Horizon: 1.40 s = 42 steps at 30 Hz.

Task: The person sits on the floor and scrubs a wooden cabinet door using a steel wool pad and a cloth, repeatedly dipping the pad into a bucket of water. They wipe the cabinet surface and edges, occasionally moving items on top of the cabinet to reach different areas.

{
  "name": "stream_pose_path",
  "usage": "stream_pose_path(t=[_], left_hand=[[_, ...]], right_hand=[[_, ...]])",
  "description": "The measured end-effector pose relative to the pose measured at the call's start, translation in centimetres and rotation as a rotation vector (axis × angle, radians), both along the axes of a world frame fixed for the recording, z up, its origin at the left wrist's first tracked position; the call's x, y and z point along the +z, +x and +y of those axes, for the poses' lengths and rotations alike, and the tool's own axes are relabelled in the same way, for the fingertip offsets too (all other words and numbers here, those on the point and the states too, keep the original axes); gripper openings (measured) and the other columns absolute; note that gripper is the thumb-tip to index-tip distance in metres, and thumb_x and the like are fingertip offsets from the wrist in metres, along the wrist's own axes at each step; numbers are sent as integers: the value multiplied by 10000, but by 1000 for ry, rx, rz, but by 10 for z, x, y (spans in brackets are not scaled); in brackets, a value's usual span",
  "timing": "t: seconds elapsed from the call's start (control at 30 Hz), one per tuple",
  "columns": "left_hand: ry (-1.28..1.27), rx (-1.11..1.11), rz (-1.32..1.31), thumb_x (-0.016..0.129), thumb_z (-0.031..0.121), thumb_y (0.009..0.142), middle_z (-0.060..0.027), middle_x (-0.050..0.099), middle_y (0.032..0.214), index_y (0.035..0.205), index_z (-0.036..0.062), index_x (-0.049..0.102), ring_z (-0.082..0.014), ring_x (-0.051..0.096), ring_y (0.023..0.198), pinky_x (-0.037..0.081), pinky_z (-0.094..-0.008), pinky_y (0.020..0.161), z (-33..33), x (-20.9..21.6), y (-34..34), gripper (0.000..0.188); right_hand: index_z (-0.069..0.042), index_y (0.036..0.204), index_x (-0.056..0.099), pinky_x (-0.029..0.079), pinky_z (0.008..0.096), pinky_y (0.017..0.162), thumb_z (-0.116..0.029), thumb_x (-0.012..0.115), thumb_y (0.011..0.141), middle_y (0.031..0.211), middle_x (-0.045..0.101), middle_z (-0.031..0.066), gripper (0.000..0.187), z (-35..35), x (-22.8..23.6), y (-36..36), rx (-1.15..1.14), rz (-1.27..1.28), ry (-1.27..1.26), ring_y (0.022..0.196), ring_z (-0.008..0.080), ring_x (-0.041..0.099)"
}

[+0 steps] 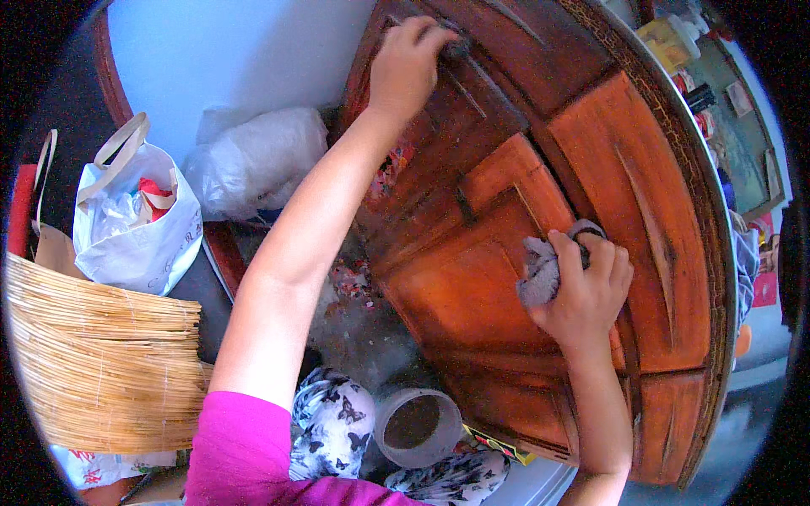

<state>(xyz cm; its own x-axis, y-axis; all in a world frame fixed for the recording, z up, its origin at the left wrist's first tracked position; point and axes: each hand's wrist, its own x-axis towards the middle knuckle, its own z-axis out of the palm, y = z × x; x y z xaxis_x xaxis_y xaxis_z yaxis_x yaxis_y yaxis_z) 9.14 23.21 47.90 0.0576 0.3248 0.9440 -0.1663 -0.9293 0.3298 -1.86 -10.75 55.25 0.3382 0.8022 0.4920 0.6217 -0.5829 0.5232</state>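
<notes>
Pink sleeve (240, 451) nearest; wooden door (540, 253) being wiped.
Grey cloth (540, 271) is bunched in the right hand (586, 291) against a panel; the door is steadied by the left hand (407, 63), closed round the knob (456, 48).

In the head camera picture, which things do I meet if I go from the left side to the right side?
Straw mat → white tote bag → plastic bag → left hand on a knob → grey cloth → right hand → wooden cabinet → yellow bottle.

Bags (135, 219) and cup (416, 426) crowd the floor; door (540, 169) face seemingly clear
</notes>
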Motion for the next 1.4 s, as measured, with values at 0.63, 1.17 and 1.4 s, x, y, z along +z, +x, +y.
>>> stream_pose_path(t=[0.63,1.17,1.4], left_hand=[[39,-284,-46,741,56,798,-97,662,1116,979,139,778,-344,611,1054,508,-435,956,-82,-23,-38,203],[-148,-273,-42,765,61,789,-93,669,1025,911,129,782,-328,610,1033,512,-436,905,-81,-10,-21,141],[-200,-49,30,747,125,829,-114,692,974,896,111,775,-347,620,1054,512,-440,888,-7,0,6,74]], right_hand=[[-201,1089,694,443,446,817,-273,832,577,1077,574,68,535,-6,-2,-1,-40,2,4,972,306,544],[-179,1083,693,446,442,817,-266,826,593,1065,579,73,516,-6,-1,3,-17,-4,6,960,313,549],[-185,1087,691,451,441,813,-289,837,613,1067,577,72,507,5,-4,2,8,17,25,962,308,550]])
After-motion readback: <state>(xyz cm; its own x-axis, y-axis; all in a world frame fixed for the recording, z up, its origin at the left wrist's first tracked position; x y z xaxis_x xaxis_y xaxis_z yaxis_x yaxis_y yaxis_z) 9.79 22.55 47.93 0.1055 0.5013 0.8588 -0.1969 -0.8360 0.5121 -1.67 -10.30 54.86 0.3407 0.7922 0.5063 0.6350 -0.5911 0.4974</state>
